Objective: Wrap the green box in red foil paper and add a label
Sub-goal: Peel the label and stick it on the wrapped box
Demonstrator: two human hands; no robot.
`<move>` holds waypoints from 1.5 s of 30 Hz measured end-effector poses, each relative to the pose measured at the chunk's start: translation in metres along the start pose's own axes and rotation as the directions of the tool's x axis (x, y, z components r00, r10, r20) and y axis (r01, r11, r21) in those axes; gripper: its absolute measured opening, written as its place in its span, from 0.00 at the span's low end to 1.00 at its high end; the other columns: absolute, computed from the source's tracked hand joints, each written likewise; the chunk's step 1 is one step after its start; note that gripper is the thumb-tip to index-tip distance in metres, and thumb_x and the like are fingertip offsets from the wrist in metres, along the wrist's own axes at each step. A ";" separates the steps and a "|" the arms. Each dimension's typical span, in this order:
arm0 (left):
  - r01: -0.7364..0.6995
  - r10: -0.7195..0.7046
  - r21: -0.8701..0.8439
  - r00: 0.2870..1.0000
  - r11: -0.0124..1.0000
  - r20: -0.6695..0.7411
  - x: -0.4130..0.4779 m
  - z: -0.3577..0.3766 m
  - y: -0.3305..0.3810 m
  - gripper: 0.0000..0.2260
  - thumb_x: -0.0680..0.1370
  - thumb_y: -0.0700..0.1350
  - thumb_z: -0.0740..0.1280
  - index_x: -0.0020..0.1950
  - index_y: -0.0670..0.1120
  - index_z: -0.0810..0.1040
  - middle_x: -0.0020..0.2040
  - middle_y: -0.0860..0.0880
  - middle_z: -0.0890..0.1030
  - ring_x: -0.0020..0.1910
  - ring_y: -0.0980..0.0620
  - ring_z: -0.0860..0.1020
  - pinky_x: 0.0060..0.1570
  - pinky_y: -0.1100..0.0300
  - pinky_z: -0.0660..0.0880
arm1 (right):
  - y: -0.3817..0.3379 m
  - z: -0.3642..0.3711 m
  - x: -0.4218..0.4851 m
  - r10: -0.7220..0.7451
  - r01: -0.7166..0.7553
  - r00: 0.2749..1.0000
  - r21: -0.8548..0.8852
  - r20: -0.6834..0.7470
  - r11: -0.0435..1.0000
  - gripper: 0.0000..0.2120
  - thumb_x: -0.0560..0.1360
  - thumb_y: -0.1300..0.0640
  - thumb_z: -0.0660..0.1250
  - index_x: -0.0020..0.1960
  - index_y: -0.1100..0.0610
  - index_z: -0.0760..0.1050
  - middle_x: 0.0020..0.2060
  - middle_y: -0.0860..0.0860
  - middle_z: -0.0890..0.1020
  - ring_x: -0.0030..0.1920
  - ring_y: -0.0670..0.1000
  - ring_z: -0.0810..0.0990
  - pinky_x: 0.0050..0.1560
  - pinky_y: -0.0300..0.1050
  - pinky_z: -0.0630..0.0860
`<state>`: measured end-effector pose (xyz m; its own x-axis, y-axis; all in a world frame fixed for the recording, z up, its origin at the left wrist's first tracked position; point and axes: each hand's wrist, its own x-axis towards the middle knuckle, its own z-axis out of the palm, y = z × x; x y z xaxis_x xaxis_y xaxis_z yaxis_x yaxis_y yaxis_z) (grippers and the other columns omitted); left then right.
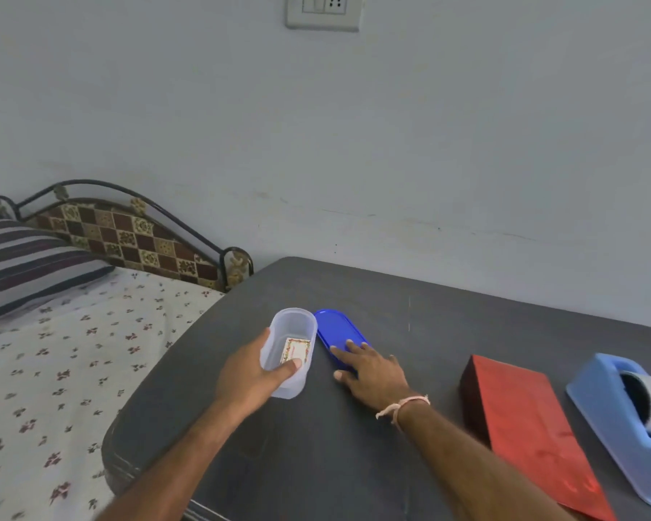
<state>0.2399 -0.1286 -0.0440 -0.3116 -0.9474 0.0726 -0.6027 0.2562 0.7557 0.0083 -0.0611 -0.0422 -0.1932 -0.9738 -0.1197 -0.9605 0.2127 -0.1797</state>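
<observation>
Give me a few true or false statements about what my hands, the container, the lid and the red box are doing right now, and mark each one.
1. The left hand holds the clear container. True.
2. The blue lid is closed on the container. False: it lies on the table beside it.
3. A label card lies inside the container. True.
4. The right hand grips the tape dispenser. False: it rests on the lid; the dispenser stands apart.
5. The red-wrapped box lies between the right arm and the dispenser. True.

Open tabletop [410,332] between blue lid [331,329] and red-wrapped box [523,419]; tape dispenser [609,415] blocks the right edge.
</observation>
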 end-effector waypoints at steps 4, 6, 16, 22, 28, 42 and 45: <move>-0.035 0.035 0.018 0.999 0.999 -0.018 -0.020 0.006 0.003 0.39 0.65 0.76 0.69 0.71 0.60 0.71 0.60 0.60 0.80 0.57 0.57 0.80 0.54 0.51 0.81 | 0.011 -0.010 -0.006 0.156 -0.141 0.977 0.106 -0.148 0.984 0.17 0.83 0.41 0.58 0.66 0.43 0.78 0.67 0.47 0.80 0.70 0.54 0.76 0.74 0.60 0.64; -0.019 0.017 -0.043 0.999 0.999 -0.042 -0.020 0.003 0.013 0.28 0.70 0.69 0.72 0.65 0.58 0.74 0.56 0.58 0.81 0.52 0.57 0.81 0.49 0.54 0.80 | 0.001 -0.020 -0.005 0.227 -0.134 0.933 0.317 -0.279 0.939 0.13 0.82 0.45 0.63 0.54 0.50 0.82 0.53 0.51 0.85 0.59 0.57 0.81 0.64 0.52 0.73; 0.130 -0.158 -0.361 0.986 0.923 -0.048 -0.005 0.006 0.014 0.12 0.79 0.43 0.72 0.62 0.48 0.80 0.51 0.41 0.84 0.41 0.45 0.83 0.33 0.54 0.81 | -0.091 -0.031 0.018 -0.209 0.210 0.978 0.006 -0.013 0.978 0.15 0.80 0.59 0.68 0.65 0.62 0.78 0.60 0.58 0.82 0.61 0.59 0.80 0.60 0.49 0.74; 0.139 -0.157 -0.455 0.988 0.879 -0.002 -0.003 0.007 0.009 0.13 0.80 0.39 0.71 0.64 0.47 0.79 0.40 0.44 0.84 0.34 0.48 0.83 0.37 0.52 0.83 | -0.105 -0.029 0.028 -0.198 0.202 0.979 -0.107 0.047 0.973 0.15 0.77 0.56 0.73 0.59 0.64 0.79 0.55 0.60 0.82 0.55 0.59 0.81 0.51 0.48 0.74; 0.133 -0.144 -0.510 0.989 0.850 0.018 -0.001 0.009 0.007 0.13 0.80 0.40 0.71 0.64 0.47 0.80 0.39 0.44 0.85 0.35 0.47 0.82 0.38 0.51 0.83 | -0.105 -0.030 0.035 -0.199 0.209 0.975 -0.121 0.096 0.970 0.17 0.76 0.56 0.75 0.61 0.63 0.80 0.54 0.59 0.84 0.56 0.58 0.82 0.56 0.49 0.77; 0.139 -0.140 -0.546 0.989 0.826 0.039 -0.005 0.012 0.006 0.10 0.81 0.41 0.70 0.62 0.49 0.81 0.44 0.46 0.87 0.39 0.45 0.85 0.33 0.58 0.82 | -0.090 -0.034 0.029 -0.245 0.265 0.960 -0.168 0.134 0.949 0.12 0.78 0.59 0.71 0.60 0.64 0.80 0.50 0.58 0.84 0.50 0.57 0.82 0.47 0.44 0.72; 0.143 -0.141 -0.548 0.989 0.824 0.046 -0.005 0.011 0.006 0.10 0.80 0.42 0.71 0.62 0.49 0.81 0.45 0.46 0.87 0.41 0.44 0.86 0.35 0.57 0.83 | -0.089 -0.037 0.027 -0.275 0.286 0.958 -0.194 0.082 0.939 0.13 0.78 0.60 0.72 0.61 0.64 0.81 0.53 0.59 0.84 0.54 0.59 0.82 0.53 0.48 0.78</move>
<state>0.2298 -0.1204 -0.0472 -0.2564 -0.9644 -0.0647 -0.1391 -0.0294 0.9898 0.0814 -0.1095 0.0070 0.0952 -0.9848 -0.1455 -0.9955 -0.0942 -0.0138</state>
